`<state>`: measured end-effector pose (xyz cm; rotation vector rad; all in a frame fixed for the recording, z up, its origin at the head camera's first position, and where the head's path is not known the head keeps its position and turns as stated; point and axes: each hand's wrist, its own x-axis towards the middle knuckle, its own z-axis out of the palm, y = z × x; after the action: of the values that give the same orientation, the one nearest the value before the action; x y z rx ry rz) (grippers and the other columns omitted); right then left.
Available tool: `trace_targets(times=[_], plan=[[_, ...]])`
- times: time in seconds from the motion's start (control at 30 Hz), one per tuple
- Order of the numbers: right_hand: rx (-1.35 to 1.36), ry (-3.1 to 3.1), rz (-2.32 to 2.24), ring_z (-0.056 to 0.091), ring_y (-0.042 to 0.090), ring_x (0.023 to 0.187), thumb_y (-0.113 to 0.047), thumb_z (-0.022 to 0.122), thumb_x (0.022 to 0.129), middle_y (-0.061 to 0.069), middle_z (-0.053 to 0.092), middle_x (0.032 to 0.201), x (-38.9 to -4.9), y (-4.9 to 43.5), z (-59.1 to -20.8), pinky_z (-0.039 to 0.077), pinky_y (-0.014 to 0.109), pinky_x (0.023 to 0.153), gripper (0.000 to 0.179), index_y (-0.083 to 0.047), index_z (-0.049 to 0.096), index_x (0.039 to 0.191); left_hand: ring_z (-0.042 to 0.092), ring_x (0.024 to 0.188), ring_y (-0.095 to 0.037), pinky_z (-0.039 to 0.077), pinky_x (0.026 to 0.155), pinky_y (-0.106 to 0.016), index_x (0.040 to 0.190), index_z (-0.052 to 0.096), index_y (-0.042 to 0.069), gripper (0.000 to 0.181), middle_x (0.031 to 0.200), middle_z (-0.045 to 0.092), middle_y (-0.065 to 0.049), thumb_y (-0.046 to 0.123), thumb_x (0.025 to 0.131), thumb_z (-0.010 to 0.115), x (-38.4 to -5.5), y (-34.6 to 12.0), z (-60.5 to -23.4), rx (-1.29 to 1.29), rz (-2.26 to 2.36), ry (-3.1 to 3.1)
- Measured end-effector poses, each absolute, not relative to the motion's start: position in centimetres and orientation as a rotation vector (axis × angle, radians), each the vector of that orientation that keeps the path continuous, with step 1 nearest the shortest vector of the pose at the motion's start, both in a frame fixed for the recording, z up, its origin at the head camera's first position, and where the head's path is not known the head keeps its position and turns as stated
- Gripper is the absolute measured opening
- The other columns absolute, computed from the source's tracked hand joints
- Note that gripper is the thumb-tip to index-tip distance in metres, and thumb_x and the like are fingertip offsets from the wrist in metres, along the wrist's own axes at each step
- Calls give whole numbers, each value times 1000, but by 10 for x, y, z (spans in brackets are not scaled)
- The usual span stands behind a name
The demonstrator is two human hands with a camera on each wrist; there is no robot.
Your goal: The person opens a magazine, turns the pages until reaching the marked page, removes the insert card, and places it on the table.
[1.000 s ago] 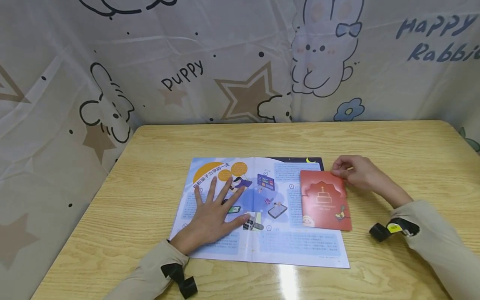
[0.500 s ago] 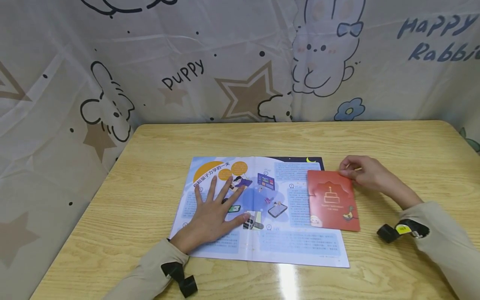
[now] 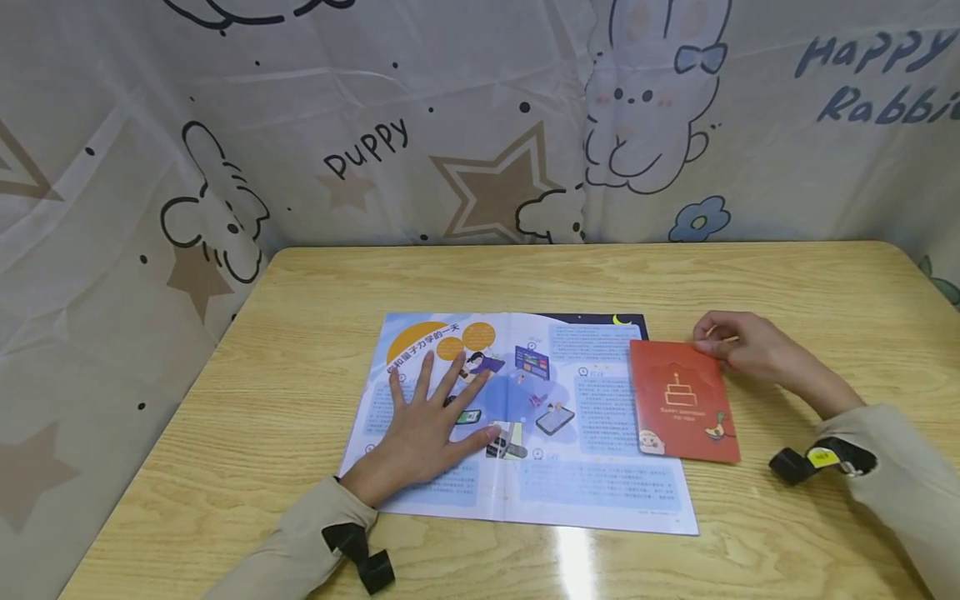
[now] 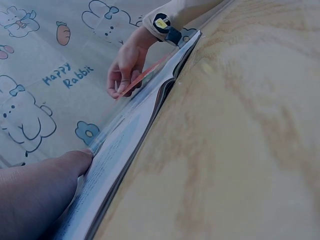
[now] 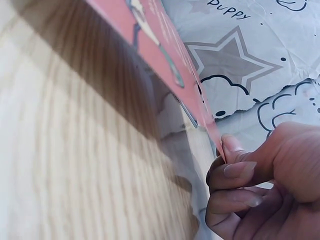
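An open magazine [image 3: 600,508] with blue and white illustrated pages lies on the table. On its left page my left hand [image 3: 427,433] rests flat, fingers spread; its thumb shows at the lower left of the left wrist view. My right hand [image 3: 742,350] pinches the top right corner of a red birthday card [image 3: 682,400] with a gold cake on its front. The card overlaps the magazine's right edge in the head view. In the right wrist view the thumb and curled fingers grip the corner of the card [image 5: 155,55], which is raised over the wood there.
The wooden table [image 3: 262,358] spreads around the magazine on all sides. Behind it hangs a pale cloth [image 3: 360,167] printed with rabbits, stars and lettering. Each sleeve carries a black strap [image 3: 817,458] with a small dark block.
My right hand has carried the birthday card to the right, so less of it overlaps the magazine. The left hand and the magazine have stayed in place.
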<state>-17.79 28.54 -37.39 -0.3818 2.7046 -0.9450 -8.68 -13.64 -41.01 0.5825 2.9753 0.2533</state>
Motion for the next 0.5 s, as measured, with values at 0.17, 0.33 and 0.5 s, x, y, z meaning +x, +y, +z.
trace_targets(times=[0.17, 0.33, 0.5], plan=[[-390, 2720, -933, 53, 22, 78, -4, 58, 95, 11, 59, 89, -178, 292, -374, 43, 25, 55, 5, -1, 59, 99, -14, 144, -40, -16, 101, -73, 154, 13, 38, 76, 162, -2, -1, 75, 89, 30, -87, -136, -410, 585, 257, 2978], [-411, 2741, -914, 52, 19, 75, -4, 59, 95, 9, 59, 88, -178, 300, -375, 42, 25, 56, 3, -3, 59, 97, -14, 144, -40, -15, 101, -74, 154, 13, 38, 76, 162, -1, -1, 75, 90, 30, -87, -136, -410, 595, 254, 2985], [-421, 2745, -905, 52, 17, 72, -4, 59, 95, 9, 59, 87, -177, 307, -374, 42, 25, 55, 3, -2, 60, 98, -13, 144, -40, -15, 101, -73, 154, 13, 38, 76, 162, -1, -1, 75, 90, 29, -87, -136, -410, 598, 254, 2986]])
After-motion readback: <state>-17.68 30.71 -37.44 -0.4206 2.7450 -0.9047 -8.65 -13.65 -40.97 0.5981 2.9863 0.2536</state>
